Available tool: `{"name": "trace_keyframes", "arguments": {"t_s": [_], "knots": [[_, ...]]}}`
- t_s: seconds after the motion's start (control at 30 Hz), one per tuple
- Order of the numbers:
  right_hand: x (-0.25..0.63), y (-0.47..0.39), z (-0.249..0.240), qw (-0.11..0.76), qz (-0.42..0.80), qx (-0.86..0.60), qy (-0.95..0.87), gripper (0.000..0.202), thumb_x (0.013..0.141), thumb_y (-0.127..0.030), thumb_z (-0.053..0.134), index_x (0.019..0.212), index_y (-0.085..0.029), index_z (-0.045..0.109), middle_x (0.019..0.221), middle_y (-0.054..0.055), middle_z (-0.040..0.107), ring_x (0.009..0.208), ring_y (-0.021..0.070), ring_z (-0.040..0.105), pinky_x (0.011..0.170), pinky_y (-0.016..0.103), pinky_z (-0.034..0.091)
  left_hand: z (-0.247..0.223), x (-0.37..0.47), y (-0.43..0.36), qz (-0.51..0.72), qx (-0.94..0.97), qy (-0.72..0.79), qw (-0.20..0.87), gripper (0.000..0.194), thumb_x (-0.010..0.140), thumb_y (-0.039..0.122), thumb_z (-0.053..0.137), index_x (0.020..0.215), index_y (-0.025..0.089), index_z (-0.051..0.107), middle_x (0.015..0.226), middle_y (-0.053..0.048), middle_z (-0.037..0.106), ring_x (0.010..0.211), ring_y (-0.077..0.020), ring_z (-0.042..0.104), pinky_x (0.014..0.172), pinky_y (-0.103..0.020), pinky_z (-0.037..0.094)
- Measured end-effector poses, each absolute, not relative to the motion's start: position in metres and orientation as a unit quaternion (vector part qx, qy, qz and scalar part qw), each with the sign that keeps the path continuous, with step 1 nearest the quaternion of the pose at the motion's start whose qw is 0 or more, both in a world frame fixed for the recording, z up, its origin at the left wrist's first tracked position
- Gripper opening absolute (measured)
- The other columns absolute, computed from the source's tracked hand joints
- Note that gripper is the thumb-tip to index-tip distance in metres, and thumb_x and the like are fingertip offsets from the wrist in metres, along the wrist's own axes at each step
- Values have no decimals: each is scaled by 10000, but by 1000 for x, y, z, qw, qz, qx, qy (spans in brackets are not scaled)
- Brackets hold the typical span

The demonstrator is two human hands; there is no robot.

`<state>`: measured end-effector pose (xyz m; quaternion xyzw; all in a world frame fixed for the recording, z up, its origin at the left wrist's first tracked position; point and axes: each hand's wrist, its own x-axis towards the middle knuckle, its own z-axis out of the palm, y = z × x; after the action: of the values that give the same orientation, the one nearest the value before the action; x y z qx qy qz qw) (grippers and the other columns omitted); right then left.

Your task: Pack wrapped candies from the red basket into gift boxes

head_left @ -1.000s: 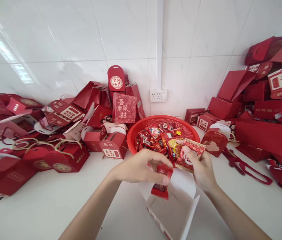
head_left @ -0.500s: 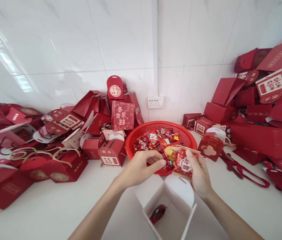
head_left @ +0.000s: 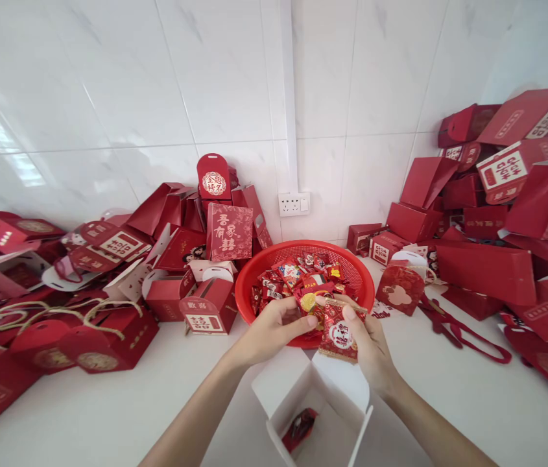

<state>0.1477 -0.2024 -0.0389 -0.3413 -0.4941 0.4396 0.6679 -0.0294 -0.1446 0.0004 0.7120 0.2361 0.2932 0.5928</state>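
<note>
over the white counter [head_left: 83, 415], just in front of the red basket [head_left: 254, 285], the right hand [head_left: 368, 340] has its thumb and fingers clamped on a handful of sweet packets [head_left: 336, 327]; the front packet is red with a white round emblem carrying the double-happiness character, a patterned edge along its top, and a gold-wrapped piece peeks out beside it; the left hand [head_left: 274, 327] reaches to the same bunch, fingers curled together at the packets' left edge, though whether it truly pinches one cannot be told (the fingertips are hidden among the wrappers); below both hands stands an open white box [head_left: 346, 389] with its flaps up, and a single dark red sweet [head_left: 299, 428] lies on its floor; the basket behind holds a heap of mixed red sweets [head_left: 297, 275], their print too small to read; against the tiled wall a flat red box [head_left: 229, 232] shows gold chinese characters, an arched red tag [head_left: 214, 175] above it bears a round gold-and-white seal, and a small house-shaped box [head_left: 208, 308] has a white label with the double-happiness sign; more red boxes [head_left: 488, 266] pile up at the right, several with white labels; a white wall socket [head_left: 294, 203] sits above the basket.
</note>
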Motion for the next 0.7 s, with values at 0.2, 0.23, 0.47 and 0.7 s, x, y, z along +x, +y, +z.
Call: {"name": "trace_keyframes", "arguments": {"t_s": [0.2, 0.23, 0.47, 0.7], "knots": [[147, -202, -37, 690, 431, -344, -468, 411, 884, -595, 665, 1090, -242, 714, 1093, 73, 778, 959, 256, 749, 836, 376, 623, 1, -30, -145, 294, 692, 257, 607, 424, 860, 473, 744, 1067, 108, 692, 1069, -89, 736, 976, -206, 675, 943, -368, 532], [147, -202, -36, 691, 435, -341, -466, 410, 882, -597, 665, 1071, -236, 711, 1084, 74, 778, 949, 257, 750, 835, 379, 623, 1, -30, -145, 292, 693, 260, 606, 426, 854, 479, 748, 1053, 107, 691, 1057, -87, 737, 963, -203, 675, 928, -363, 536], [147, -202, -34, 710, 446, -332, -432, 397, 872, -576, 681, 1085, -241, 698, 1047, 61, 789, 941, 245, 751, 832, 368, 609, 4, -29, -145, 298, 695, 272, 595, 444, 834, 493, 762, 1056, 114, 700, 1067, -93, 745, 1011, -224, 681, 977, -387, 529], [154, -199, -32, 739, 391, -391, -385, 438, 860, -638, 623, 811, -212, 713, 792, 63, 764, 786, 262, 733, 686, 370, 595, 4, -30, -143, 304, 663, 286, 621, 438, 777, 456, 815, 1020, 109, 703, 1010, -86, 749, 918, -208, 693, 941, -371, 531]]}}
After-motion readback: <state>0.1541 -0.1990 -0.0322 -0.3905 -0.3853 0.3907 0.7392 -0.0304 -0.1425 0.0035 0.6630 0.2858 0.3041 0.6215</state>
